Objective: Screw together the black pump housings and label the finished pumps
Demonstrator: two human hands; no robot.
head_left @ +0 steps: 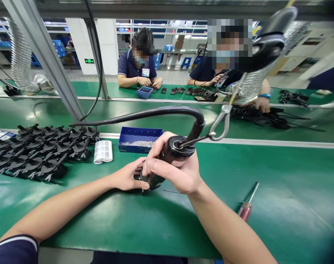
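Observation:
My right hand (pixel 180 170) is wrapped round a black electric screwdriver (pixel 180 146), whose cable leaves its top and which hangs from a metal hook. The tool tilts down to the left, its lower end over a black plastic part (pixel 141 178). My left hand (pixel 131 176) grips that part on the green table, thumb in front. Most of the part and the screwdriver's tip are hidden by my hands and the tool. Just behind stands a blue bin (pixel 141 148) with many small silver screws (pixel 139 143).
Rows of black plastic assemblies (pixel 43 150) stand at left, beside a roll of white labels (pixel 103 151). A red-handled screwdriver (pixel 248 203) lies at right. An aluminium post (pixel 51 62) rises at left. Two co-workers sit across the bench with small parts and cables (pixel 268 115).

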